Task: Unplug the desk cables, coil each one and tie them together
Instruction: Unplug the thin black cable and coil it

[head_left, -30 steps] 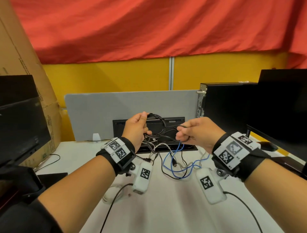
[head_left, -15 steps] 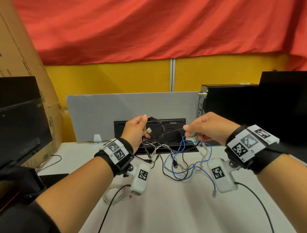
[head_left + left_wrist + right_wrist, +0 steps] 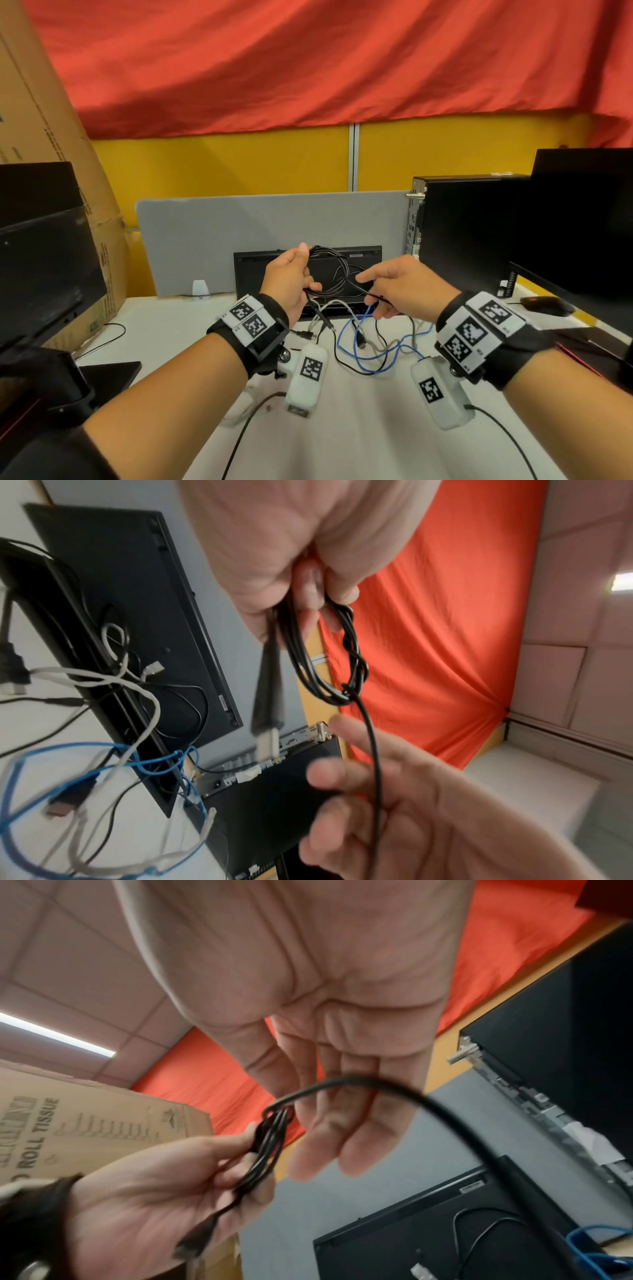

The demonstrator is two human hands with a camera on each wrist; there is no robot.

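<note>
Evidently the left hand (image 3: 289,279) clamps the black cable coil (image 3: 330,274) so its loops stay gathered, while the right hand (image 3: 399,287), fingers loosely spread, guides the free tail (image 3: 371,739) draped across them.

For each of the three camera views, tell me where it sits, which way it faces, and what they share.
Head: worn on the head, looking forward and down at the desk; both forearms, left hand and right hand show.
Left wrist: under the left wrist, looking along the palm at the black cable coil; right hand's fingers below.
Right wrist: under the right wrist, looking past extended fingers toward ceiling and cardboard box; left hand lower left.
All three share the black coil gripped by the left hand.
</note>
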